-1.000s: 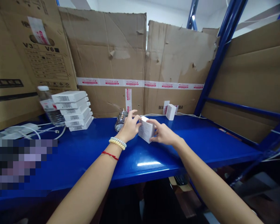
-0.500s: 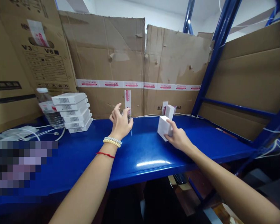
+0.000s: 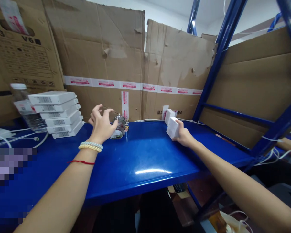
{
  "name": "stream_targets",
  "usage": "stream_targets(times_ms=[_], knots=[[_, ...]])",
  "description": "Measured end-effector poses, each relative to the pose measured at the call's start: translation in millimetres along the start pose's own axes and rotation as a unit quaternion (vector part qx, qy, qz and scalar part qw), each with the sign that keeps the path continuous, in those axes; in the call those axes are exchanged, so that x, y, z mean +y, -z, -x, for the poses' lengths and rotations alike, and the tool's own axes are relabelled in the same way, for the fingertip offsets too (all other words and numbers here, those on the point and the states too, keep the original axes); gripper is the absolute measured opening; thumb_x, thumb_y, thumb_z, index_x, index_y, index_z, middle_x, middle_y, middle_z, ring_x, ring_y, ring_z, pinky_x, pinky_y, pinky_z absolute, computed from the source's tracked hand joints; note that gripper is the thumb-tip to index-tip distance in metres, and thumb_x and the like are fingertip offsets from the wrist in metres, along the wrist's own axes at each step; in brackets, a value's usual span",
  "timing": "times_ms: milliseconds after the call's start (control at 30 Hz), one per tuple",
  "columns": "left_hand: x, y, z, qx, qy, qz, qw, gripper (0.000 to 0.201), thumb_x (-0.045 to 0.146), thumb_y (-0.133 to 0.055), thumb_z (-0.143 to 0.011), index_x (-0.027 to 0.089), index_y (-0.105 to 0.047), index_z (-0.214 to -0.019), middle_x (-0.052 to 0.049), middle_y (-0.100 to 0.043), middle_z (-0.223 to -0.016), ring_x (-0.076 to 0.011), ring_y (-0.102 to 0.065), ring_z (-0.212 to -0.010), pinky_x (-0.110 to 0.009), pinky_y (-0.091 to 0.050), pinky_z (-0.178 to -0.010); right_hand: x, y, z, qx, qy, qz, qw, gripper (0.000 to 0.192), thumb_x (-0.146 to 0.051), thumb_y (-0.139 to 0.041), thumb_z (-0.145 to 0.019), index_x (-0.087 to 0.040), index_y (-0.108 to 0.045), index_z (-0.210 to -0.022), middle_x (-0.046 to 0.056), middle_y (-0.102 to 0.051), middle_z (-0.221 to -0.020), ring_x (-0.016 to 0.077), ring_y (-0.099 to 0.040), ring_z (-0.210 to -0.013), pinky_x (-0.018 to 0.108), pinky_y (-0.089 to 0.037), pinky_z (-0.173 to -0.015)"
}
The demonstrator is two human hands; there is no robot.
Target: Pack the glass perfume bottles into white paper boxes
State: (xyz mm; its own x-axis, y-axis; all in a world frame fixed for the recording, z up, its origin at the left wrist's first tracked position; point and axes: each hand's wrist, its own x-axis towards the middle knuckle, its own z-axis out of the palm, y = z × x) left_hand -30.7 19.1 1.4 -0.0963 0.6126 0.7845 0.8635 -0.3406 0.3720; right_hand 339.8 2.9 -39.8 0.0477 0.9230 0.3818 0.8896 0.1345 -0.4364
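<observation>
My left hand (image 3: 102,124) has its fingers spread and curved, empty, just left of a dark, see-through, jar-like object (image 3: 119,127) on the blue shelf. Part of that object is behind my thumb. Small gold and silver pieces (image 3: 126,126) sit close to its right side. On the right, my right hand (image 3: 183,133) grips a small white box (image 3: 172,128) by its right side. Right behind it stands another white box (image 3: 169,115); whether the two touch I cannot tell.
A stack of several flat white boxes (image 3: 60,114) stands at the left. Beside it are a clear plastic bottle (image 3: 26,106) and white cables (image 3: 21,137). Cardboard sheets (image 3: 102,48) line the back of the blue shelf (image 3: 145,152). A blue upright (image 3: 215,61) rises at the right.
My left hand has moved left off the jar-like object, which now shows more. My right hand still holds the white box, now nearer the box behind. The view has shifted right.
</observation>
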Motion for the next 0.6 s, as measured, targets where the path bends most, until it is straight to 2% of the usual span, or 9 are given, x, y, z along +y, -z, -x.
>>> stream_targets(times_ms=[167, 267, 367, 500, 600], knots=[[2, -1.7, 1, 0.002, 0.022, 0.006, 1.0, 0.038, 0.032, -0.065, -0.073, 0.022, -0.057, -0.108, -0.015, -0.03, -0.137, -0.0384, -0.039, -0.125, -0.061, -0.03, -0.105, -1, -21, -38, 0.046, -0.027, -0.068, 0.996, 0.109, -0.014, -0.081, -0.046, -0.019, -0.033, -0.144, 0.012, -0.069, -0.091, 0.0375, -0.067, -0.084, 0.048, -0.048, -0.076], [5, -4.1, 2, -0.011, 0.015, 0.002, 1.0, 0.039, 0.031, -0.066, -0.072, 0.021, -0.057, -0.108, -0.015, -0.03, -0.137, -0.0383, -0.04, -0.125, -0.06, -0.029, -0.105, -3, -29, -56, 0.038, -0.058, -0.041, 0.997, 0.112, -0.013, -0.083, -0.047, -0.02, -0.03, -0.145, 0.012, -0.069, -0.094, 0.0356, -0.067, -0.088, 0.046, -0.048, -0.077], [5, -6.0, 3, -0.02, 0.01, -0.008, 1.0, 0.041, 0.031, -0.067, -0.071, 0.021, -0.056, -0.109, -0.014, -0.029, -0.138, -0.0377, -0.038, -0.126, -0.059, -0.029, -0.105, -6, -32, -70, 0.032, -0.076, -0.011, 0.997, 0.111, -0.016, -0.084, -0.051, -0.018, -0.028, -0.146, 0.017, -0.067, -0.102, 0.0378, -0.066, -0.096, 0.046, -0.046, -0.081], [5, -6.9, 4, -0.027, 0.004, -0.011, 1.0, 0.041, 0.03, -0.067, -0.071, 0.022, -0.055, -0.11, -0.014, -0.029, -0.14, -0.0375, -0.038, -0.126, -0.059, -0.03, -0.105, -11, -32, -83, 0.023, -0.1, 0.045, 0.994, 0.116, -0.021, -0.087, -0.05, -0.019, -0.025, -0.148, 0.021, -0.067, -0.103, 0.0429, -0.064, -0.097, 0.053, -0.047, -0.08], [5, -7.1, 4, -0.031, 0.006, -0.01, 0.999, 0.041, 0.03, -0.067, -0.072, 0.021, -0.055, -0.11, -0.015, -0.029, -0.139, -0.0375, -0.037, -0.126, -0.06, -0.03, -0.104, -10, -32, -92, 0.01, -0.092, 0.055, 0.994, 0.119, -0.023, -0.087, -0.048, -0.016, -0.023, -0.149, 0.024, -0.067, -0.103, 0.0442, -0.065, -0.094, 0.058, -0.048, -0.077]])
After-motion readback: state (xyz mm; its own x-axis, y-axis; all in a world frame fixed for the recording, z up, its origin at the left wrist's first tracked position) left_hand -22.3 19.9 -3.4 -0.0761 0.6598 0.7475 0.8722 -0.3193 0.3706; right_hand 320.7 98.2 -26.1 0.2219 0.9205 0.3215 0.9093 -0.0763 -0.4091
